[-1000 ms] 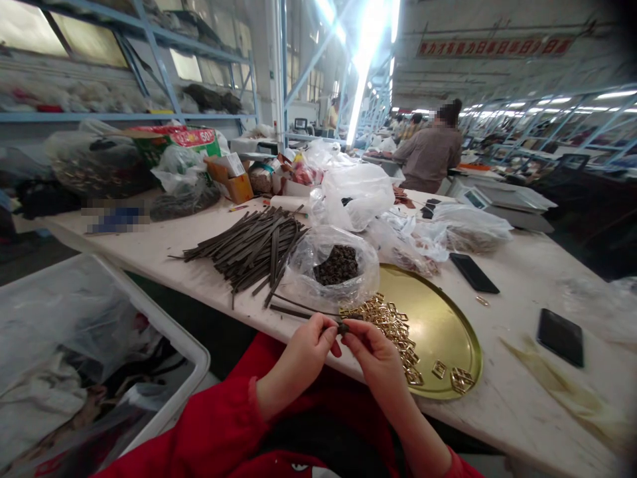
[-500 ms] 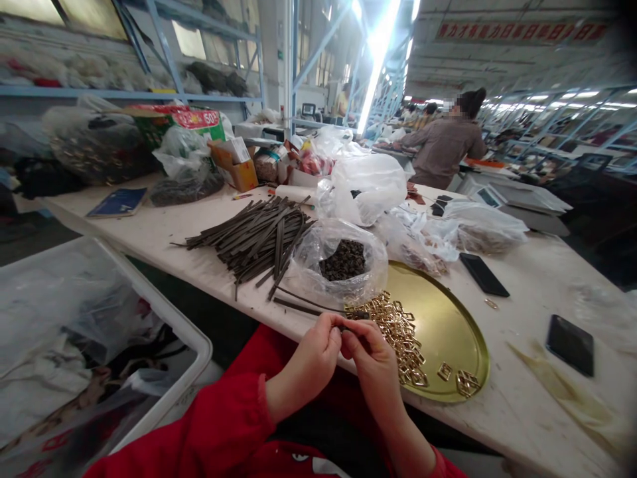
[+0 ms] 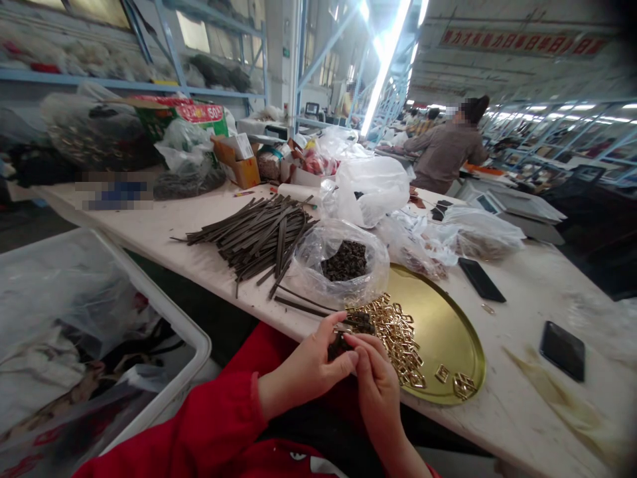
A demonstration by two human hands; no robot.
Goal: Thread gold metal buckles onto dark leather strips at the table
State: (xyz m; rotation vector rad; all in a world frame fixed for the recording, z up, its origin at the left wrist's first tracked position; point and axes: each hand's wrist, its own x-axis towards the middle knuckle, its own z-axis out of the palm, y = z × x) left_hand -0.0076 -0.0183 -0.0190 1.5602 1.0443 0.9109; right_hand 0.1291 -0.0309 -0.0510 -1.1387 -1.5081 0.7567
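Note:
My left hand [image 3: 314,362] is curled around some small dark pieces [image 3: 338,346], its index finger stretched forward. Close against it, my right hand [image 3: 377,382] has thumb and fingers pinched together; whatever lies between them is hidden. Both hands are at the table's front edge, by the gold-coloured oval tray [image 3: 442,318]. Many small gold metal buckles [image 3: 398,332] lie heaped on the tray's left side, with a few dark pieces [image 3: 362,322] at the heap's near left. Behind stands an open clear plastic bag [image 3: 303,265] of small dark brown pieces [image 3: 346,260].
Dark flat strips [image 3: 259,236] are piled on the table [image 3: 164,229] left of the bag. Two phones [image 3: 481,279] lie to the right. A white bin [image 3: 196,338] with bags stands at left. Farther back are filled plastic bags [image 3: 373,189] and a person [image 3: 442,153] facing away.
My hands have shifted slightly apart and lower. My left fingers have opened somewhat, so the dark pieces in them now show. The view has shifted slightly.

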